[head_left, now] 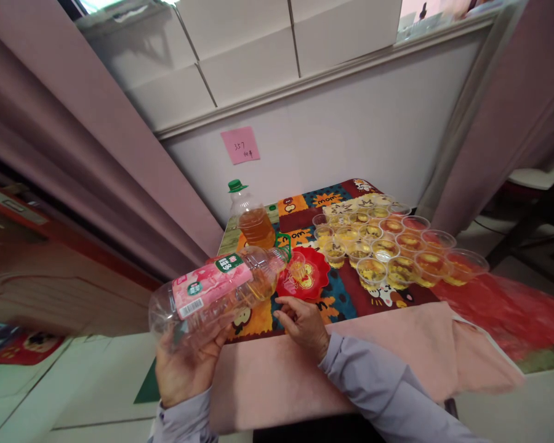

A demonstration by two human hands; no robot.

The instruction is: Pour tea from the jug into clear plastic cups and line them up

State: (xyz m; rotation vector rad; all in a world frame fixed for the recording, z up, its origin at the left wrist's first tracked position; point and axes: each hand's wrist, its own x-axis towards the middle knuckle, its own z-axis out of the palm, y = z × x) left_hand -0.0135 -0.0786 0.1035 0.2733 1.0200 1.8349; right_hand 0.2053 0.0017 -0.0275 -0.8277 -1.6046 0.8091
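Note:
My left hand [189, 363] supports a large clear plastic bottle [212, 289] from below, near its base. The bottle lies tilted with its neck toward the right, a pink label and green handle on it, and some amber liquid inside near the neck. Its mouth is over a clear plastic cup [298, 266] on a red scalloped tray [321, 280]. Just in front of the tray is my right hand [302, 323], fingers partly curled, thumb and forefinger slightly apart, with nothing visible between them. Whether liquid is flowing cannot be made out.
Rows of clear cups [372, 271] with yellowish liquid cover the table's right side. A second bottle [256, 224] with a green cap stands at the back left. Behind the patterned tablecloth [346, 295] is a white wall [332, 141]. Curtains [133, 129] hang at the sides.

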